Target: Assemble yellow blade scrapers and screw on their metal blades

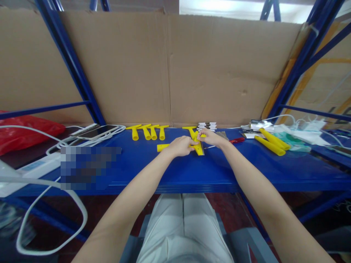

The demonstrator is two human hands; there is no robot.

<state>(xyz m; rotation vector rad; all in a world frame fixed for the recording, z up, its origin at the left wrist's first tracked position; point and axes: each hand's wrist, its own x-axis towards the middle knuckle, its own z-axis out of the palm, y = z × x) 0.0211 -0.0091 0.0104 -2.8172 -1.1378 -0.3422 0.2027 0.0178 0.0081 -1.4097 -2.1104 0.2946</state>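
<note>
My left hand (182, 146) is closed round a yellow T-shaped scraper (200, 149), whose handle sticks out to the left. A thin greyish strip runs along the right edge of the scraper's head. At the upper part of that head, my right hand (210, 137) has its fingers pinched together; what lies between them is too small to make out. Under the right wrist a red-handled screwdriver (237, 140) rests on the table, its shaft pointing left. Just behind the hands lies another yellow T-shaped piece (189, 128), partly hidden.
Several yellow T-shaped handles (135, 133) line the back of the blue table (175, 171). A stack of small black-and-white packs (207, 126) stands behind my right hand. Two yellow handles (271, 143) lie at right near plastic wrapping (296, 137). White cables (82, 140) cross the left side; a cardboard wall (170, 69) closes the back.
</note>
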